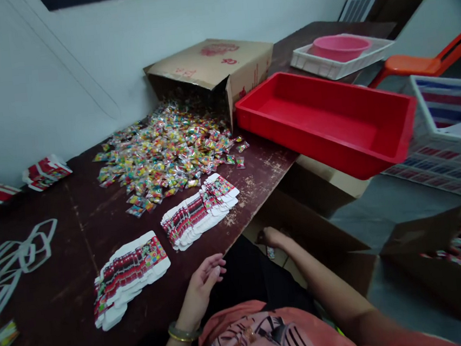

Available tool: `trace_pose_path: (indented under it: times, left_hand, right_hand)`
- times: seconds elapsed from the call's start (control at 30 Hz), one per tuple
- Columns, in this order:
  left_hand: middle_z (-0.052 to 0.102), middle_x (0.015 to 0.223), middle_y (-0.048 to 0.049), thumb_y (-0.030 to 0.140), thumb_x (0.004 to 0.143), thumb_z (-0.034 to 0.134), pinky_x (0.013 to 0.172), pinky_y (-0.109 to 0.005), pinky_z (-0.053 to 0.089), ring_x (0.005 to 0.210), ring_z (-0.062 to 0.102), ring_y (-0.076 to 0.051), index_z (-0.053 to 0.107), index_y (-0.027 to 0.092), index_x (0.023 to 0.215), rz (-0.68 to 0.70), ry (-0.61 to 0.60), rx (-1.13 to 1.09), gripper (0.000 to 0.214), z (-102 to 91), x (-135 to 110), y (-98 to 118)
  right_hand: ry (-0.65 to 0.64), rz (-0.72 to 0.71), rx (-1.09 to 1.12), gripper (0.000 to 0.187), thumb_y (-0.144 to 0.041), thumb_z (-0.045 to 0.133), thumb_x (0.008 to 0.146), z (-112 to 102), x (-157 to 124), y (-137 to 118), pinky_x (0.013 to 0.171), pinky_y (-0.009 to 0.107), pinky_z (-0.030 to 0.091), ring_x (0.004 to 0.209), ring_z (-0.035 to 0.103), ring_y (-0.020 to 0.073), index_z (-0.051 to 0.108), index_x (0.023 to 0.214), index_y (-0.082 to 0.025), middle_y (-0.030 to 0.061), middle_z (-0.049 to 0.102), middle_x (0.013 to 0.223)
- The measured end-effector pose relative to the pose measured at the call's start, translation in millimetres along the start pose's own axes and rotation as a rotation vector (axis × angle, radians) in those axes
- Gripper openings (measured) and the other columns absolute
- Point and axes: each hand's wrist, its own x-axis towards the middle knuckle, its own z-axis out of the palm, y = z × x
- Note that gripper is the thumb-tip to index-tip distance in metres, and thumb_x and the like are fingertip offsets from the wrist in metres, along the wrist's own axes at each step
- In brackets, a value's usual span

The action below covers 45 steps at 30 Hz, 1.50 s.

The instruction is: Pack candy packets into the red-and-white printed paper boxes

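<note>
My left hand (pixel 208 276) hovers above my lap at the table's front edge, empty, its fingers loosely bent and apart. Below the edge, my right hand (pixel 272 238) hangs with curled fingers, and whatever it may grip is hidden. Just under those fingers shows a small pale packet (pixel 271 252); whether I hold it or it lies lower, I cannot tell. Nearest my left hand, two fanned rows of red-and-white printed flat cartons, a left row (pixel 130 278) and a right row (pixel 199 211), lie on the dark table (pixel 67 259). Behind them spreads a heap of wrapped candies (pixel 171 151).
A tipped cardboard box (pixel 211 60) opens onto the heap. Beside it, a red tray (pixel 324 126) overhangs the table edge. White strapping (pixel 30 252) lies at left. To my right are a white crate (pixel 451 141), an orange chair (pixel 411 66) and an open carton (pixel 420 241) holding packets.
</note>
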Motion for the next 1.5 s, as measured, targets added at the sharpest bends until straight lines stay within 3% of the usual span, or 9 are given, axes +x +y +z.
trace_pose_path:
  times: [0.13, 0.27, 0.43, 0.6, 0.77, 0.93, 1.17, 1.37, 1.5]
  left_hand:
    - [0.065, 0.106, -0.0103, 0.041, 0.079, 0.064, 0.077, -0.031, 0.048, 0.092, 0.061, -0.021, 0.062, 0.018, 0.112, 0.008, 0.001, 0.016, 0.041, 1.8, 5, 3]
    - [0.065, 0.104, -0.0101, 0.044, 0.077, 0.066, 0.075, -0.03, 0.047, 0.088, 0.06, -0.019, 0.064, 0.017, 0.11, 0.004, -0.059, 0.029, 0.043, 11.4, 9, 6]
    - [0.065, 0.104, -0.0097, 0.046, 0.077, 0.065, 0.076, -0.03, 0.048, 0.089, 0.06, -0.019, 0.064, 0.018, 0.11, 0.004, -0.093, 0.024, 0.043, 14.2, 5, 1]
    - [0.065, 0.101, -0.0098, 0.048, 0.076, 0.067, 0.072, -0.03, 0.048, 0.085, 0.061, -0.019, 0.065, 0.017, 0.107, -0.033, -0.052, -0.002, 0.044, 7.9, 2, -11]
    - [0.06, 0.124, -0.0125, 0.052, 0.083, 0.055, 0.094, -0.038, 0.044, 0.114, 0.055, -0.025, 0.057, 0.021, 0.124, 0.066, -0.042, -0.327, 0.051, 3.3, 1, 4]
    - [0.067, 0.111, -0.0109, 0.031, 0.072, 0.07, 0.088, -0.037, 0.047, 0.102, 0.062, -0.024, 0.06, 0.016, 0.113, 0.024, 0.09, -0.553, 0.045, 1.3, 2, 16]
    - [0.06, 0.055, 0.0004, 0.027, 0.069, 0.066, 0.054, -0.024, 0.043, 0.051, 0.056, -0.012, 0.059, 0.013, 0.079, -0.087, 0.132, -0.348, 0.019, 17.8, -16, 9]
    - [0.061, 0.062, 0.0033, 0.017, 0.063, 0.061, 0.053, -0.024, 0.045, 0.049, 0.055, -0.01, 0.055, 0.015, 0.092, -0.021, 0.228, -0.431, 0.03, 15.8, -25, 14]
    - [0.059, 0.065, 0.0042, 0.009, 0.056, 0.059, 0.055, -0.023, 0.046, 0.052, 0.055, -0.009, 0.054, 0.015, 0.089, 0.017, 0.278, -0.437, 0.034, 5.0, -30, 18]
  right_hand:
    - [0.065, -0.231, 0.045, 0.035, -0.041, 0.044, 0.094, -73, -2, -23, 0.074, 0.025, 0.049, 0.08, 0.064, 0.0157, 0.071, 0.093, -0.019, 0.0029, 0.071, 0.086]
    - [0.476, -0.631, -0.204, 0.041, -0.026, 0.048, 0.092, -111, 38, -75, 0.099, 0.034, 0.039, 0.12, 0.049, 0.0235, 0.051, 0.132, -0.014, 0.0129, 0.053, 0.133]
    - [0.3, -0.733, -0.55, 0.042, -0.018, 0.057, 0.086, -123, 91, -111, 0.098, 0.034, 0.037, 0.111, 0.051, 0.024, 0.055, 0.127, -0.008, 0.0166, 0.06, 0.121]
    - [0.297, -0.734, -0.589, 0.02, -0.02, 0.053, 0.091, -138, 85, -116, 0.085, 0.029, 0.039, 0.092, 0.057, 0.0213, 0.069, 0.098, -0.01, 0.0145, 0.068, 0.094]
    - [0.466, -0.778, -0.496, 0.031, -0.026, 0.039, 0.098, -87, 10, -127, 0.079, 0.031, 0.039, 0.092, 0.054, 0.0217, 0.061, 0.116, -0.016, 0.0135, 0.066, 0.1]
    - [0.297, -1.146, -0.177, 0.027, -0.026, 0.048, 0.094, -9, -59, -140, 0.083, 0.034, 0.042, 0.094, 0.054, 0.0205, 0.061, 0.117, -0.021, 0.0091, 0.067, 0.108]
    - [0.205, -1.031, 0.161, 0.018, -0.03, 0.063, 0.085, -2, -52, -163, 0.096, 0.042, 0.042, 0.116, 0.048, 0.0244, 0.066, 0.1, -0.021, 0.0108, 0.054, 0.126]
    - [0.447, -1.042, 0.132, 0.024, -0.024, 0.062, 0.086, 22, -64, -165, 0.103, 0.049, 0.036, 0.128, 0.038, 0.0272, 0.064, 0.109, -0.025, 0.0094, 0.046, 0.139]
    - [0.401, -1.06, 0.129, 0.012, -0.02, 0.059, 0.087, 28, -67, -166, 0.104, 0.05, 0.034, 0.128, 0.039, 0.0272, 0.067, 0.094, -0.025, 0.0059, 0.047, 0.139]
